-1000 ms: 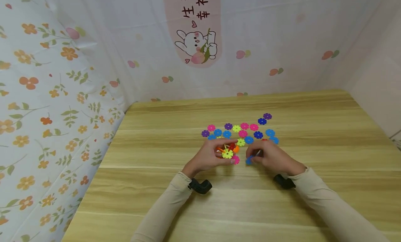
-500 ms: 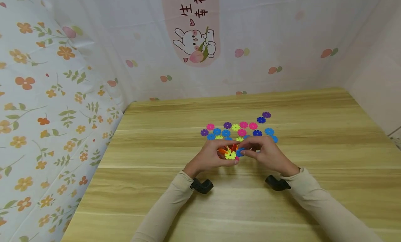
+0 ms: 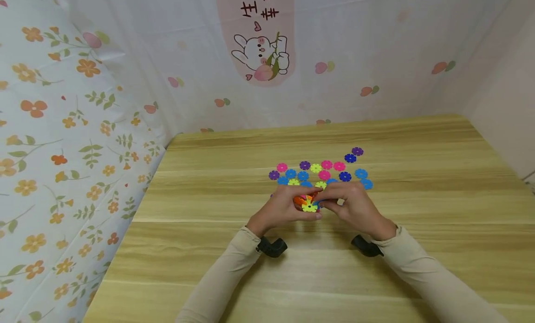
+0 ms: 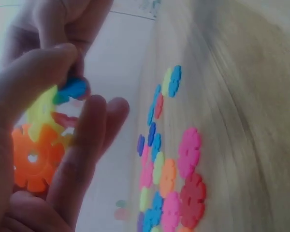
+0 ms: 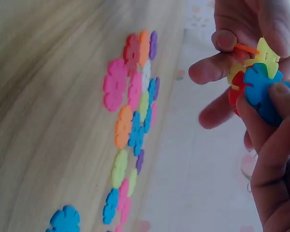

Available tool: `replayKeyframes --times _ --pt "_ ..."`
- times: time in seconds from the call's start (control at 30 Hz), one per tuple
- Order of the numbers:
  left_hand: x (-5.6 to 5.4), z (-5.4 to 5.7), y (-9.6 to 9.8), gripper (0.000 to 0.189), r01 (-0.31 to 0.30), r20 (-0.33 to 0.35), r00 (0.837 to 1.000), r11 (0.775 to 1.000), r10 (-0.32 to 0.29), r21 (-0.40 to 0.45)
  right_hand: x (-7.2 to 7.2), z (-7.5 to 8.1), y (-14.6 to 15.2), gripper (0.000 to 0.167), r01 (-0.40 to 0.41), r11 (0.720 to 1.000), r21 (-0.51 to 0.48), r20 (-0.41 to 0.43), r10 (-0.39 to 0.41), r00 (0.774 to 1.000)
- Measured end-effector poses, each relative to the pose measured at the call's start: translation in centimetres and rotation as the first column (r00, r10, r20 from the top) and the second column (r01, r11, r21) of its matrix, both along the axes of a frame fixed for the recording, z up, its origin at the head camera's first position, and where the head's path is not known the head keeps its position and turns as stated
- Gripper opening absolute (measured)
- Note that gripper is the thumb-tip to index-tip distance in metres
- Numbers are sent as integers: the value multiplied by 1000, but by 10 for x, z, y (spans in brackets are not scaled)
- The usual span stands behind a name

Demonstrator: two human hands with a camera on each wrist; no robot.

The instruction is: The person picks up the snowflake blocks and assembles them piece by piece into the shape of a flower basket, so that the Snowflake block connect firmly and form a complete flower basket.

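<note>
**A cluster of notched discs [image 3: 309, 206] is being held above the worktop [image 3: 200, 184]**

At the far left of the head view, a floral curtain [image 3: 62, 128] is hanging beside the worktop. The left hand [image 3: 286, 206] is curving its thumb and fingers around the cluster, its grip closing on the joined pieces. The cluster is sitting between the two hands, on the near side of the loose discs [image 3: 324, 175]. A yellow disc [image 5: 266, 57] is showing petal-like edges, and an orange disc [image 4: 36, 157] is revealing its round central hole in the left wrist view. The right hand [image 3: 355, 204] is pinching a blue disc [image 5: 261, 92] between thumb and finger; the right wrist view is showing its broad face overlapping the yellow one, though whether they are interlocking cannot be told. Both wrist views are also revealing a loose red disc [image 4: 192, 200] on the worktop, which the hands are hiding from the head view.
</note>
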State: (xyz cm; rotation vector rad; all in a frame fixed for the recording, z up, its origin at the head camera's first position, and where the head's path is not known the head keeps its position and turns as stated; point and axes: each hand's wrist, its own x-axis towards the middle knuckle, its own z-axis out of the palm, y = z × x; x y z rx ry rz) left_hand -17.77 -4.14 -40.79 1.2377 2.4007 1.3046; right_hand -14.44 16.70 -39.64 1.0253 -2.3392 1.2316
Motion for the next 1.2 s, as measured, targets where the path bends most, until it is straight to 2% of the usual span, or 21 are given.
replayKeyframes --times 0.1,0.27,0.47,0.6,0.7,0.77,0.87,1.03,1.13,1.2 --pt "1 0 -1 55 -15 30 999 1000 15 -6 -2 2 -1 26 -11 1000 14 -13 11 1000" --pt "2 0 -2 48 -37 85 996 999 36 18 -3 5 1 26 -22 1000 11 63 21 998" --pt "2 -3 -2 43 -58 142 988 998 53 34 -6 6 16 24 50 994 100 125 -62 990" --pt "1 -5 -4 48 -61 131 990 997 56 37 -11 4 36 23 81 958 275 128 -120 984" --pt "0 -6 -5 47 -46 91 995 998 41 53 -14 -2 49 25 84 904 419 120 -147 982" --pt "0 -6 -5 42 -36 67 997 998 32 59 -14 -9 55 26 81 874 478 109 -151 982" --pt "1 -7 -5 41 -37 84 996 998 32 57 -13 -19 59 27 70 845 531 89 -138 987" --pt "3 -5 -4 49 -35 179 983 998 25 49 -15 -29 60 28 59 844 533 67 -112 991" --pt "3 -3 -5 53 -21 193 981 999 14 36 -18 -29 60 30 34 849 528 95 -99 991" --pt "3 -2 -5 55 -10 177 984 1000 6 24 -20 -27 59 30 17 845 535 112 -91 990"
